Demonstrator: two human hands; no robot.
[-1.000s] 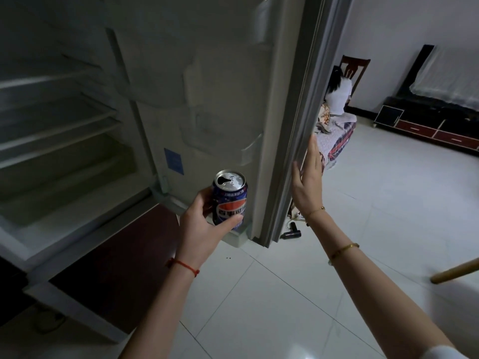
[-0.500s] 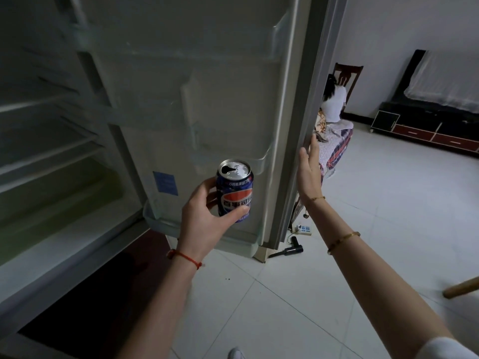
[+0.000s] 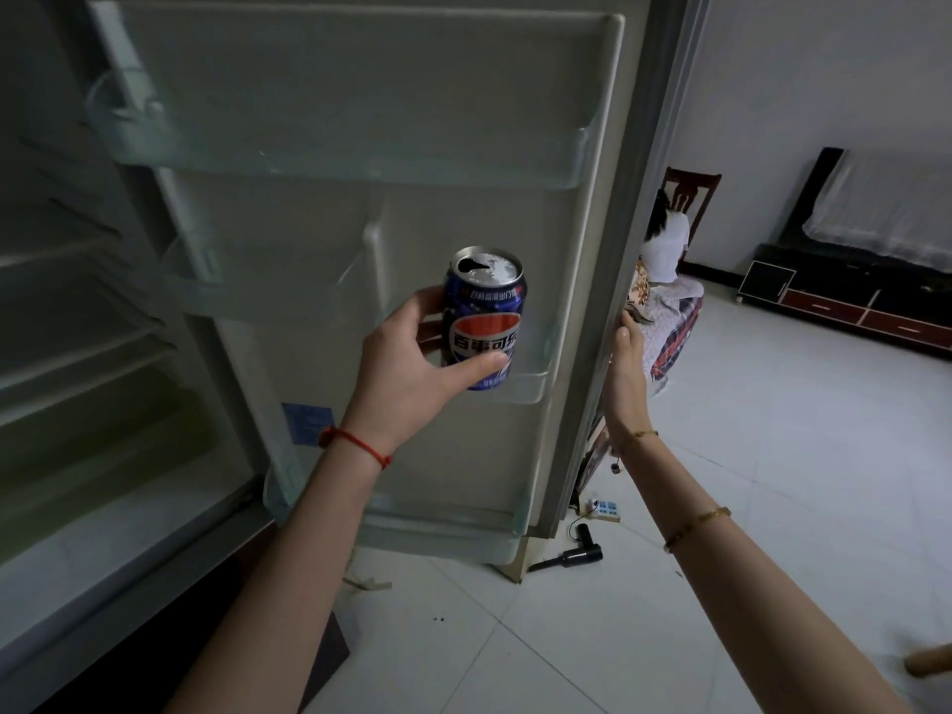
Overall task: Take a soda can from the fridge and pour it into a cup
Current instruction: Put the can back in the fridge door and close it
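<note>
My left hand grips a blue soda can upright, thumb across its front; the can's top shows an open mouth. It is held in front of the inner side of the open fridge door. My right hand lies flat with straight fingers against the door's outer edge. The fridge interior with bare shelves is at the left. No cup is in view.
A person sits on a chair behind the door. A dark low cabinet stands along the far right wall. On the tiled floor lie a power strip and a black hair dryer. A wooden piece juts in at the lower right.
The view has moved closer to the door. My left hand has raised the can higher in front of the door shelves. My right hand stays flat on the door's edge.
</note>
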